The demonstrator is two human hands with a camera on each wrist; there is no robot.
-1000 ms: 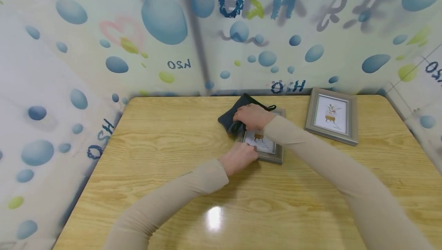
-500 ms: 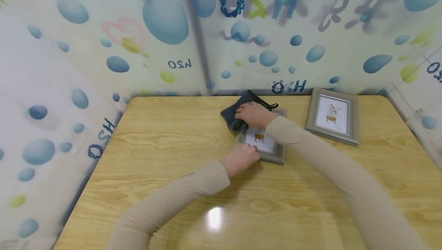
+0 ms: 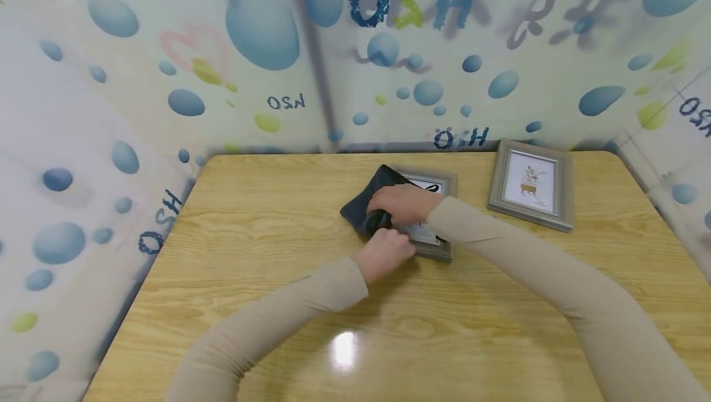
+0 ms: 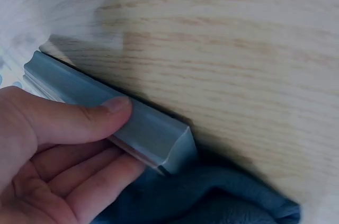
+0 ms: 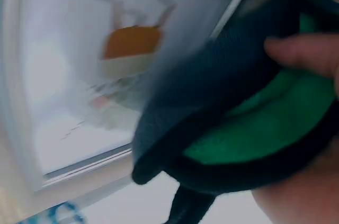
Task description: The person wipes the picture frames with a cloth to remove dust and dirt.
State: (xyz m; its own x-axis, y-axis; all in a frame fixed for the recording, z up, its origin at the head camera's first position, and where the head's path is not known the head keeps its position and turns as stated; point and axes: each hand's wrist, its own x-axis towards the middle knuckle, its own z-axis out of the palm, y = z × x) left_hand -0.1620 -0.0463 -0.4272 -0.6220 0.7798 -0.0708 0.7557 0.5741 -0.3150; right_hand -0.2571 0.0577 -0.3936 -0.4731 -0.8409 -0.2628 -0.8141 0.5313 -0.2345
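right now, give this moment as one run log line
left hand: grips picture frame | right hand: holds dark cloth partly over it | second picture frame: lies on table

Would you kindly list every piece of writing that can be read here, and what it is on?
"H2O", apparently mirror-reversed: large letters, back wall.
"H2O", likewise reversed, smaller: back wall, near the table.
"H2O", likewise reversed, slanted: left wall.
Uncertain: small letters further left on the back wall; letters cut off on the right wall.
Too blurred or small to read: grey marks on the back wall; tiny lines in the gripped picture frame and other picture frame.
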